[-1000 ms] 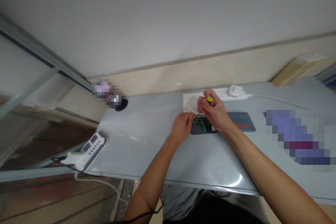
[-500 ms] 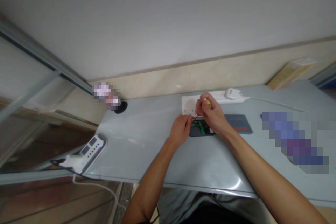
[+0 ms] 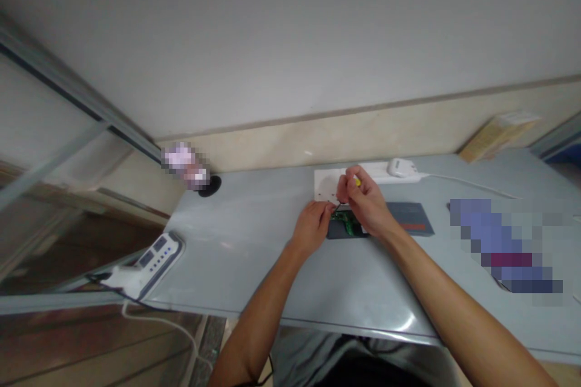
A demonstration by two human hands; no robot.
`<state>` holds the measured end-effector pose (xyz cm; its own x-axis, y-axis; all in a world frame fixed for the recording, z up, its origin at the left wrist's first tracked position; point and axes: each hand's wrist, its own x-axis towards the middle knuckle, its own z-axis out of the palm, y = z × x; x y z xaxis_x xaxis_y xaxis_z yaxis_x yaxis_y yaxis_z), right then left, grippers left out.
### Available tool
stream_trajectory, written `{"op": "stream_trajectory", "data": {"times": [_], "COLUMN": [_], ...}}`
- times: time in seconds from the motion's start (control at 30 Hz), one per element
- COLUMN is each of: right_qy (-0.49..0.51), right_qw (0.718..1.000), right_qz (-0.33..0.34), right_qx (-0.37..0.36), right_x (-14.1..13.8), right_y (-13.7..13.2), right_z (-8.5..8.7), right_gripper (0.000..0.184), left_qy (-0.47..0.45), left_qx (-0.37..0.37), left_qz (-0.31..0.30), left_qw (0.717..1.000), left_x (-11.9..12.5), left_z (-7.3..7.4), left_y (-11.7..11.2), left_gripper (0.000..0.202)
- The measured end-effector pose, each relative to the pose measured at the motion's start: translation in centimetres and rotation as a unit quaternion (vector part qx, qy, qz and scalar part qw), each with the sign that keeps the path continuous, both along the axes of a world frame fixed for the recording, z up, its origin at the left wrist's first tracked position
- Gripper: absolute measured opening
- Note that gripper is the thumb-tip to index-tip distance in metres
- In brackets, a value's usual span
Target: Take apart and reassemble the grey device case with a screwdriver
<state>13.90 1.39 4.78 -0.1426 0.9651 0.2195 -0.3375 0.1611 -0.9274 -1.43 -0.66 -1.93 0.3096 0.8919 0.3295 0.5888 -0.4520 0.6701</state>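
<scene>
My right hand (image 3: 368, 205) is closed around a small screwdriver (image 3: 357, 182) with a yellow handle end. Its thin shaft slants down to the left end of a green circuit board (image 3: 348, 224) in a flat dark casing (image 3: 338, 231). At that same end, my left hand (image 3: 311, 224) grips the casing's left edge, fingertips pinched close to the screwdriver tip. The fingers hide this corner, and my right hand covers the casing's right end. Behind both hands lies a white sheet (image 3: 323, 180) with several small dark bits on it.
A grey flat panel (image 3: 408, 213) with an orange stripe lies right of the casing. Behind are a white power strip (image 3: 376, 170) with a plugged-in adapter (image 3: 399, 167) and a yellowish box (image 3: 497, 136). Another white power strip (image 3: 158, 260) sits at the table's left edge. A blurred-out item (image 3: 503, 248) lies right.
The view has shifted slightly. Both hands stay at the casing, with the screwdriver still at its left end; my right hand has turned a little.
</scene>
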Motion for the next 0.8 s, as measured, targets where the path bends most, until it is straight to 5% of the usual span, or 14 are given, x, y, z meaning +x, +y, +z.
{"op": "stream_trajectory", "data": {"times": [0.8], "right_qy": [0.078], "right_qw": [0.996], "right_qz": [-0.005], "right_qx": [-0.039], "right_x": [0.70], "right_y": [0.48], "right_z": [-0.34], "right_gripper": [0.033], "left_qy": [0.004], "left_qx": [0.000], "left_qz": [0.005], "left_qw": [1.000], "left_x": [0.06], "left_z": [0.00], "left_y": [-0.02], "left_gripper": [0.040]}}
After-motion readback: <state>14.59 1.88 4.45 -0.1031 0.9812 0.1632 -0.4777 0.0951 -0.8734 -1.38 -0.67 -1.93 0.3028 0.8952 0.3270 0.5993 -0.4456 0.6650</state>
